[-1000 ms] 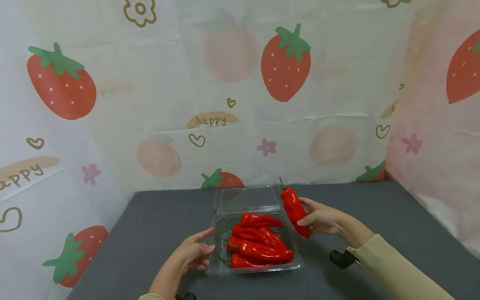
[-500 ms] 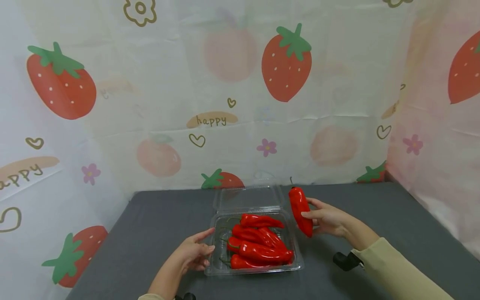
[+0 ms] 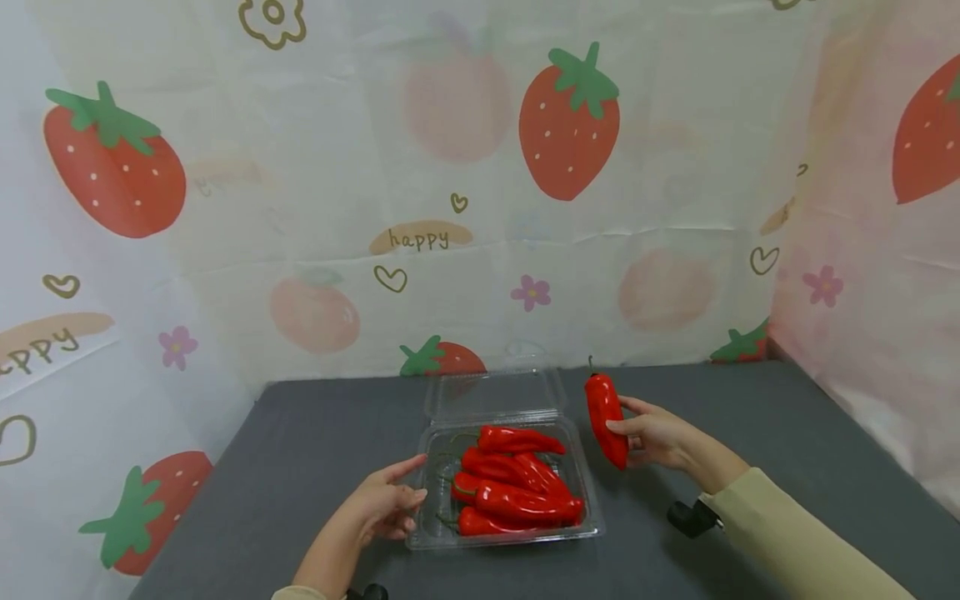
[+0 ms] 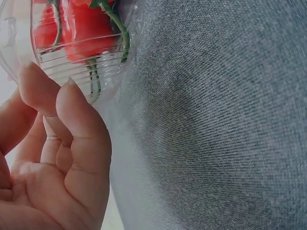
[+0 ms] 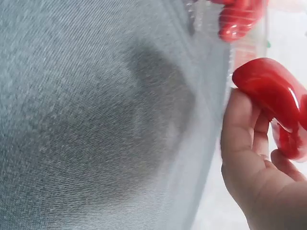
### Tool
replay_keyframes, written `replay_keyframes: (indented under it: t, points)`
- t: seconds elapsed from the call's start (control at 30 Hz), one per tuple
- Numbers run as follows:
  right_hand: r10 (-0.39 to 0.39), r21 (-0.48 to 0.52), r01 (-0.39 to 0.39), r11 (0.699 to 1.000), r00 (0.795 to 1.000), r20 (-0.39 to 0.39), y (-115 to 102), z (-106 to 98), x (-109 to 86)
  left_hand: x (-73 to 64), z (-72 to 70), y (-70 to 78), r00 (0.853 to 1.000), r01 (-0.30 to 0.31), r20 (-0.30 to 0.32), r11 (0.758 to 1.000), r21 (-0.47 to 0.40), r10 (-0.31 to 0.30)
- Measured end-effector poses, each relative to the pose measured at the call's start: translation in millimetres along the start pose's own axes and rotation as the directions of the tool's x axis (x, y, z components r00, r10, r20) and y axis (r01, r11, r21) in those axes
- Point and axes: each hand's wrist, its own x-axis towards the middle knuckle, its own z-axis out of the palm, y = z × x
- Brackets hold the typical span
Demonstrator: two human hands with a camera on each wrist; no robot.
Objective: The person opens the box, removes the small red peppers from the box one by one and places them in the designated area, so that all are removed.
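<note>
My right hand (image 3: 658, 435) grips a long red pepper (image 3: 604, 421) between thumb and fingers, its green stem pointing up. It is held to the right of a clear plastic clamshell box (image 3: 428, 528), over the table. In the right wrist view the glossy pepper (image 5: 271, 88) fills the grasp. Several more red peppers (image 3: 517, 500) lie in the box, most with stems toward the left. My left hand (image 3: 382, 504) is at the box's left side, fingertips right at the rim and fingers loosely bent. The left wrist view shows those fingers (image 4: 79, 124) beside the ribbed plastic wall.
The box's transparent lid (image 3: 495, 394) is folded back behind it. A dark grey cloth (image 3: 315, 450) covers the table. Behind stands a pale curtain (image 3: 480, 200) printed with strawberries, with more of it on both sides.
My right hand has moved the pepper to the right, away from the box, and turned it more upright. My left hand keeps its place at the rim.
</note>
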Motion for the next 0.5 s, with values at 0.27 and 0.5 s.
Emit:
replay_keyframes:
  t: [0.27, 0.5]
  points:
    - [0.009, -0.041, -0.01, 0.999, 1.0, -0.027, 2, -2, 12.3, -0.5, -0.5, 0.5, 1.0, 0.001, -0.003, 1.0, -0.009, -0.001]
    - [0.016, -0.046, -0.019, 0.999, 0.997, -0.07, 7, -7, 27.5, -1.0, -0.3, 0.3, 1.0, 0.012, -0.013, 1.0, -0.014, -0.012]
